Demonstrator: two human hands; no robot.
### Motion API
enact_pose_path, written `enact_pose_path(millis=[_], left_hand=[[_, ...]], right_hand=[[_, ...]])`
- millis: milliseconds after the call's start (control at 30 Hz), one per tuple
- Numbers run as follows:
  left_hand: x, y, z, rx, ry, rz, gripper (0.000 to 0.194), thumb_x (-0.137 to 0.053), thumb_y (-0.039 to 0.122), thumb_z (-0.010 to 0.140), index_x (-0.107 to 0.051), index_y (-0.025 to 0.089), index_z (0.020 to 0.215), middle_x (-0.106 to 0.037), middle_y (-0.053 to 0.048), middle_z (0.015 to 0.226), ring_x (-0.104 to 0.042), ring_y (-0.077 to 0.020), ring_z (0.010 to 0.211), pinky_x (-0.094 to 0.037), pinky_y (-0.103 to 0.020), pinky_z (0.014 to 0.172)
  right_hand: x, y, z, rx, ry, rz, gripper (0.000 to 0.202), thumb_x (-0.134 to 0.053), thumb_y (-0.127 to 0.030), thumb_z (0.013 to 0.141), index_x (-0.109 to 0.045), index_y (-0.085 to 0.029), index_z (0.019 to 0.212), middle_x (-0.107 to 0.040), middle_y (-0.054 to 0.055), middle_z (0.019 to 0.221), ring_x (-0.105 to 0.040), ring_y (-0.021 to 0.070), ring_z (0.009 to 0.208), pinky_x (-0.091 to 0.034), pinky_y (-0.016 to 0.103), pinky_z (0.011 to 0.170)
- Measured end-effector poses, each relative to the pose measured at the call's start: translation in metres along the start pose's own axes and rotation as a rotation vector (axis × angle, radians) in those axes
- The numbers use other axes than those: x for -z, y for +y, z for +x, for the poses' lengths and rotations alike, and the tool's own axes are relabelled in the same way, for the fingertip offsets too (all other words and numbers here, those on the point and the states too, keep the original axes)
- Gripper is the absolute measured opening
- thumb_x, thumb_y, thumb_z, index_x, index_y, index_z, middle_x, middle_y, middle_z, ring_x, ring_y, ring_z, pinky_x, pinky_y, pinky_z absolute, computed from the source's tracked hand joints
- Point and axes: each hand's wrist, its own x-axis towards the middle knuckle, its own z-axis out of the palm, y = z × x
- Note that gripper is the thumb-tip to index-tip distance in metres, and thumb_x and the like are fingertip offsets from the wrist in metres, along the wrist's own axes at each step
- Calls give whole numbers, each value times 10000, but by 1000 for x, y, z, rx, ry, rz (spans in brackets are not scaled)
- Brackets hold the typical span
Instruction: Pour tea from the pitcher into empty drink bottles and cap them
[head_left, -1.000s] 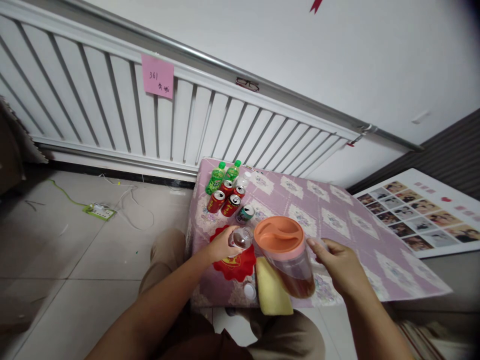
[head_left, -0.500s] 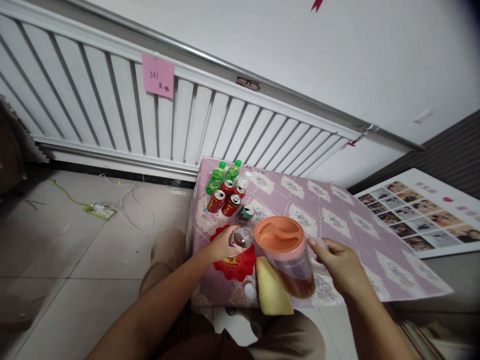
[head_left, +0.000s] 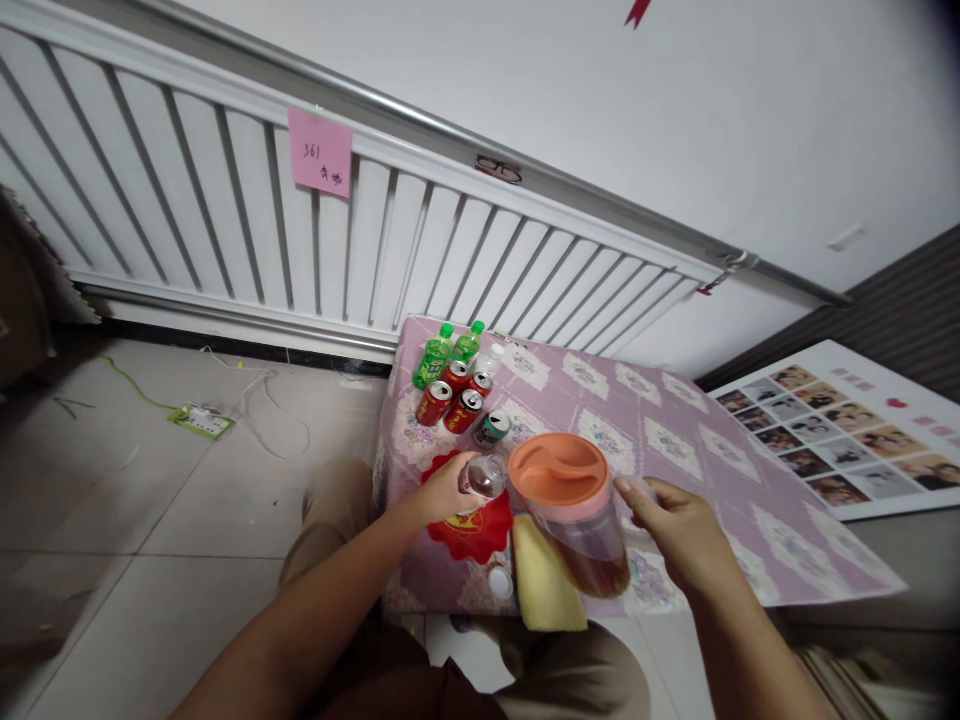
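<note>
My left hand (head_left: 448,490) is wrapped round a small clear bottle (head_left: 487,476) above a red scalloped mat (head_left: 480,535). The handle of a clear pitcher (head_left: 592,550) is in my right hand (head_left: 675,525). The pitcher has an orange lid (head_left: 559,468), tilts towards the bottle and has brown liquid low inside. Lid and bottle mouth are very close; whether they touch I cannot tell. Under the pitcher lies a folded yellow cloth (head_left: 547,590), with a white cap (head_left: 500,582) to its left.
Several red cans (head_left: 433,403), a teal can (head_left: 492,428), two green bottles (head_left: 433,358) and a clear bottle (head_left: 491,360) stand on the tablecloth (head_left: 660,440). Behind is a white radiator (head_left: 367,240). A photo board (head_left: 847,430) leans at the right. A power strip (head_left: 201,421) lies on the floor.
The view has shifted very slightly. Both hands hold the bottle and pitcher in nearly the same pose as before.
</note>
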Motion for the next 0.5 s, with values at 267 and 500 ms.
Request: enact_pose_path(millis=[267,500], left_hand=[[1,4,-1,7,-23,-31,741,-797,143,650,-477,207,1316,-629,-90,1262,-626,-221,1101,-501,-338,958],[1,3,0,5,-7,-5,736,-807,148,651,-488,214,1310,-627,-87,1272,-618,-227,1120,-488,-349,977]], right_hand=[[0,5,0,-31,-14,-2,496,-640,-639,749,-507,-216,528,-431,-36,511,-440,140,537,-330,263,494],[-1,7,1,-49,-31,9,479,-637,-640,756,-534,-215,559,-445,-35,532,-452,145,554,-334,267,506]])
